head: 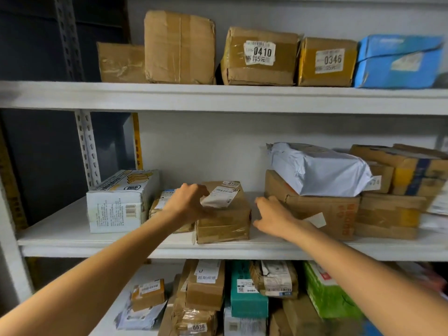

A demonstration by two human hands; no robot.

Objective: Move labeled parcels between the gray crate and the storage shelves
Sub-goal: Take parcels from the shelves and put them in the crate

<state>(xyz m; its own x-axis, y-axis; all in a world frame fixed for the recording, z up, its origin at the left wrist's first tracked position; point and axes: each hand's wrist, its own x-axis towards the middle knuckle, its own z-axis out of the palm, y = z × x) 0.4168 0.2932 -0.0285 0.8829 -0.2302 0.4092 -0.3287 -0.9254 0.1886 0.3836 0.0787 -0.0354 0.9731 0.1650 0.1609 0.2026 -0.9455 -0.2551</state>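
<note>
A: What carries the taped brown cardboard parcel with the white label?

B: The white metal shelf board, the middle one. The parcel sits near its front edge, about halfway along.

A: And around the parcel?

B: To its right is a large brown cardboard carton with red print. Further to its left is a white printed carton. A grey plastic mailer bag lies on the brown carton, and a small flat brown packet sits just left of the parcel.

A: The hands?

B: The left hand is on the parcel's top left corner, fingers curled over the edge by the label, gripping it. The right hand is just right of the parcel, fingers loosely spread and holding nothing. I cannot tell whether its thumb touches the parcel's side.
</note>
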